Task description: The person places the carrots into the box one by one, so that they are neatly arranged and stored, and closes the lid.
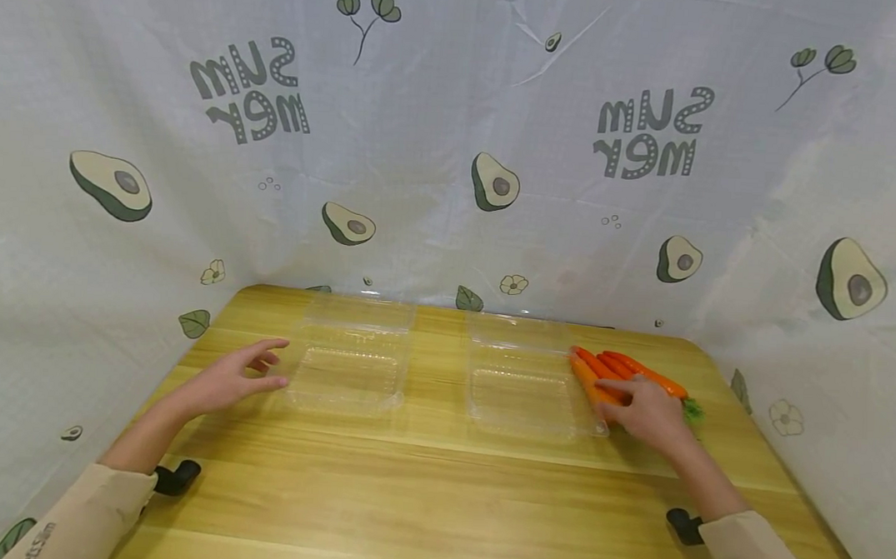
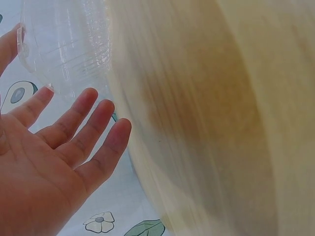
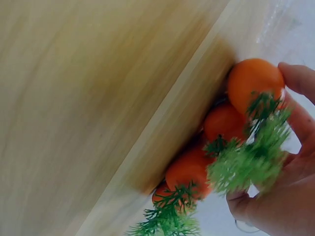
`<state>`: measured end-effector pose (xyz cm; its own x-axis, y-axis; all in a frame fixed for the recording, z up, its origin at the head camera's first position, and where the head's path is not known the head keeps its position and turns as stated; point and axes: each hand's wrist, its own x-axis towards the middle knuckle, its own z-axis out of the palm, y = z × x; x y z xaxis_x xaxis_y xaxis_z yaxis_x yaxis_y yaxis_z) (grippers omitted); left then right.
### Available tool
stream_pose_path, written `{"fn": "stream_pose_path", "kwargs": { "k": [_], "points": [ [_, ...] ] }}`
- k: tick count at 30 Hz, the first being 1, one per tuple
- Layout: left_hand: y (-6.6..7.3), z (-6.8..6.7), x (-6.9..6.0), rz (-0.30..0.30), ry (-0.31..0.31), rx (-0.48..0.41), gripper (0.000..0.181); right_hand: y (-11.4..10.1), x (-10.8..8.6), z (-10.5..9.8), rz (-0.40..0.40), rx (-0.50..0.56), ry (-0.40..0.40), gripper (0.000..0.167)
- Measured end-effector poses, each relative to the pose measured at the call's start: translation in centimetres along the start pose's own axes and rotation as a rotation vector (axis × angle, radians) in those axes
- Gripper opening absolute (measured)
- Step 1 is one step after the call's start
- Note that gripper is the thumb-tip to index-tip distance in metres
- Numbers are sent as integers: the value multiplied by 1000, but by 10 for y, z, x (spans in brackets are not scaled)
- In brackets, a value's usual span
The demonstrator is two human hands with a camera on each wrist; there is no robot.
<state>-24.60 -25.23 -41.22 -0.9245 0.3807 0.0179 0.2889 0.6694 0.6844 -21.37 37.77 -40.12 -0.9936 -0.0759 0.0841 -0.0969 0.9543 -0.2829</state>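
Observation:
Several orange carrots (image 1: 642,371) with green tops (image 3: 253,162) lie side by side at the right of the table. My right hand (image 1: 648,413) reaches over them, thumb and index finger pinching the leftmost carrot (image 3: 256,83), the lighter orange one. That carrot lies against the right edge of a clear plastic box (image 1: 521,404) with its lid folded back. A second clear box (image 1: 346,379), also with its lid back, stands on the left. Beside its left edge is my left hand (image 1: 233,378), fingers spread and holding nothing; whether the fingertips touch the box, I cannot tell.
The wooden table (image 1: 408,503) has rounded far corners. A white curtain (image 1: 424,128) printed with avocados, flowers and mirrored lettering hangs behind the table and along both sides. Black wrist mounts (image 1: 176,478) show near both cuffs.

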Motion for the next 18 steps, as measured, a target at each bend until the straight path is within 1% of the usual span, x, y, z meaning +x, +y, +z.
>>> {"fn": "stream_pose_path", "kwargs": {
  "k": [6,18],
  "points": [
    [-2,0,1,4,2,3,70,5,-2,-5,9,-23,4,44],
    [-3,0,0,9,1,5,69,15,-2,-7,37,-55,-3,44]
  ]
}}
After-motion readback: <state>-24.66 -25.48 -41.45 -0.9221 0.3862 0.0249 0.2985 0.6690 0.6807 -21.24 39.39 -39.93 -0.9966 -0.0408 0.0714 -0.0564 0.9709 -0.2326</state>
